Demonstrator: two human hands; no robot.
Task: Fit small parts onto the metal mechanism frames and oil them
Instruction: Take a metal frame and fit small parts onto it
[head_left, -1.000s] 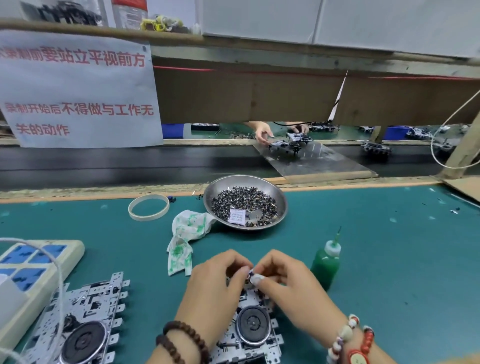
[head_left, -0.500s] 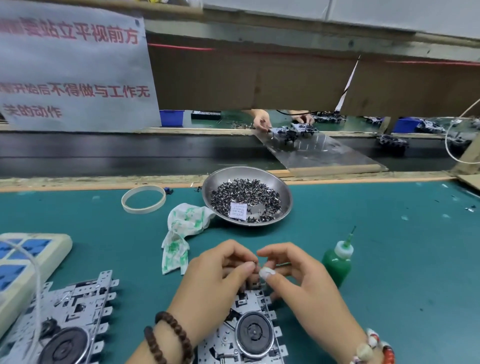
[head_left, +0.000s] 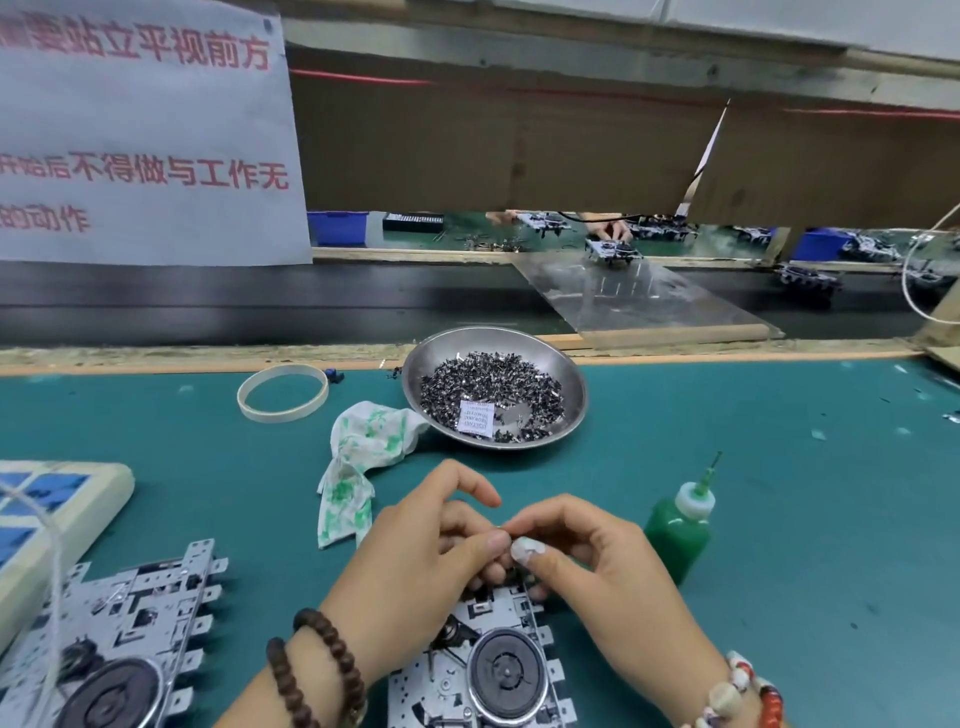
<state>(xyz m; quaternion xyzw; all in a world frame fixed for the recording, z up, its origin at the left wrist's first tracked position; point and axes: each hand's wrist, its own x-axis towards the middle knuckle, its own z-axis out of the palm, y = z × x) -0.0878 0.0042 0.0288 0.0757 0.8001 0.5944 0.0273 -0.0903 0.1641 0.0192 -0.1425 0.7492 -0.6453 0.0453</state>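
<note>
A metal mechanism frame (head_left: 498, 680) with a round black flywheel lies on the green mat at the bottom centre. My left hand (head_left: 415, 566) and my right hand (head_left: 592, 566) meet over its far edge, fingertips together, pinching a small part that the fingers mostly hide. A second metal frame (head_left: 130, 639) with its own flywheel lies at the bottom left. A steel bowl (head_left: 569, 384) full of small dark parts stands behind my hands. The green oil bottle (head_left: 678, 530) with a needle tip stands upright just right of my right hand.
A crumpled white and green cloth (head_left: 363, 457) lies left of the bowl, a white ring (head_left: 283, 392) beyond it. A power strip (head_left: 57, 514) sits at the left edge. A black conveyor (head_left: 260, 301) runs behind the mat; another person's hands (head_left: 613, 228) work across it.
The view has dropped slightly and drawn closer. My hands stay together over the frame's far edge, with the fingertips shifted a little; the bowl, bottle and cloth have not moved.
</note>
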